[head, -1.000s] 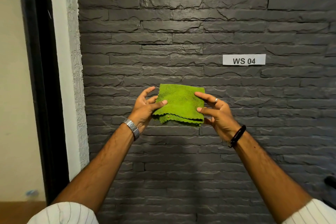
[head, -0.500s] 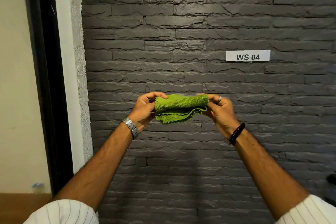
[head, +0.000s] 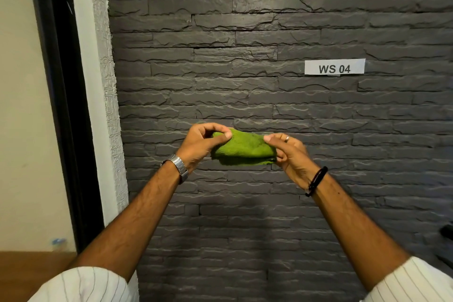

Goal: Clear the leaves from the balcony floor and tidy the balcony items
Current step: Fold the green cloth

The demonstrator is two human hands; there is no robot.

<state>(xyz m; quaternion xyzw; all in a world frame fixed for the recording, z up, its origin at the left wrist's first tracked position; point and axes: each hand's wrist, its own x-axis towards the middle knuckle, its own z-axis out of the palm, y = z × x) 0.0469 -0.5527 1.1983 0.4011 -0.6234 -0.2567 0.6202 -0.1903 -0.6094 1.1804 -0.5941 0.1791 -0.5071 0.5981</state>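
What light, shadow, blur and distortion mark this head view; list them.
Head view: warm light rakes the dark stone wall, the arms' soft shadow falling below the green cloth; right hand slightly motion-blurred, left hand sharper; wide-angle lens bends the door frame.

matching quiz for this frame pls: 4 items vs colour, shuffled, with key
Items:
1. cloth
2. watch
3. wristband
4. label

Colours:
A. black
B. white
C. green
D. silver

Pairs: 1-C, 2-D, 3-A, 4-B

The left hand and the right hand both hold the cloth.
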